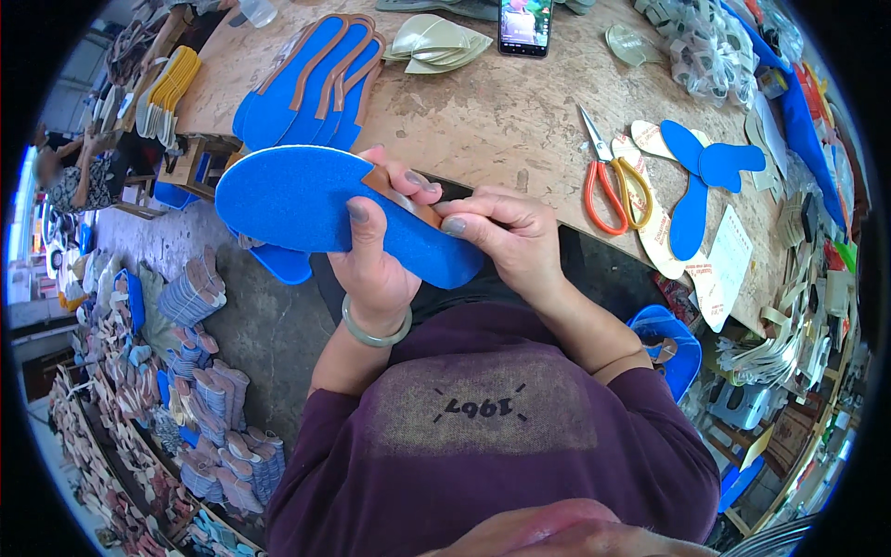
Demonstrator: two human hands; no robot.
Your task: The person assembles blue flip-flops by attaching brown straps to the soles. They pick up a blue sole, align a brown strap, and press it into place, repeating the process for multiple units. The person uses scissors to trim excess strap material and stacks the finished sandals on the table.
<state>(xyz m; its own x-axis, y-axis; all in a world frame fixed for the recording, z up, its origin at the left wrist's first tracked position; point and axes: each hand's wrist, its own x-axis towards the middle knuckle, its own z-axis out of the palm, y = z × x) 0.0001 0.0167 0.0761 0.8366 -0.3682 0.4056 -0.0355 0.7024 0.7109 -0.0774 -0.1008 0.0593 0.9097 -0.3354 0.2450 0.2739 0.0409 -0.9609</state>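
Note:
A blue insole point(288, 200) is held up in front of me, just off the table's near edge. My left hand point(376, 246) grips it, thumb on the blue face and fingers behind the far edge. Along that far edge runs a brown leather-like strip point(388, 188). My right hand point(515, 232) pinches the strip near the insole's right end, thumb on top; the fingertips partly hide that spot. Another blue piece point(283, 264) shows below the insole, partly covered by it.
On the table point(445, 121) lie several overlapping blue insoles with brown edging point(311, 74), pale curved pieces point(434, 45), a phone point(525, 26), scissors with red and yellow handles point(617, 186) and blue cutouts point(689, 186). Bundled slippers point(223, 399) crowd the left; a blue bin point(670, 348) stands right.

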